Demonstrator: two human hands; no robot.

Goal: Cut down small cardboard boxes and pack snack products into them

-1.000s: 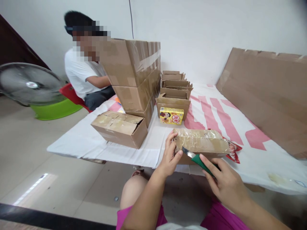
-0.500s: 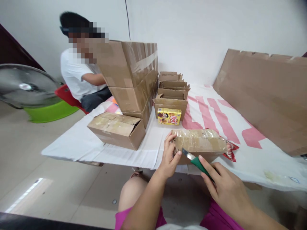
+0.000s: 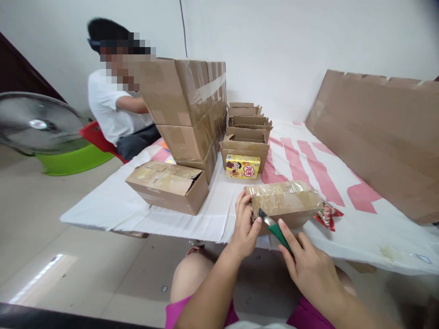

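Observation:
A taped cardboard box (image 3: 291,201) lies at the front edge of the table, before me. My left hand (image 3: 246,228) grips its left end, with fingers over the top corner and thumb on the near side. In my right hand (image 3: 308,260) is a green-handled utility knife (image 3: 280,237), its blade pointing up and left. The blade tip is at the box's near top edge, close to my left thumb. A red snack packet (image 3: 329,216) lies by the box's right end, partly hidden behind it.
Another taped box (image 3: 168,183) sits to the left, before a tall stack of cartons (image 3: 192,100). Open cardboard boxes (image 3: 245,137) and a yellow snack box (image 3: 243,167) stand beyond. A large cardboard panel (image 3: 377,137) is at right. A person (image 3: 116,105) sits behind the stack, near a fan (image 3: 37,123).
My right hand and the knife have moved slightly left, toward my left hand. The box has turned a little, its right end shifting away from the red packet.

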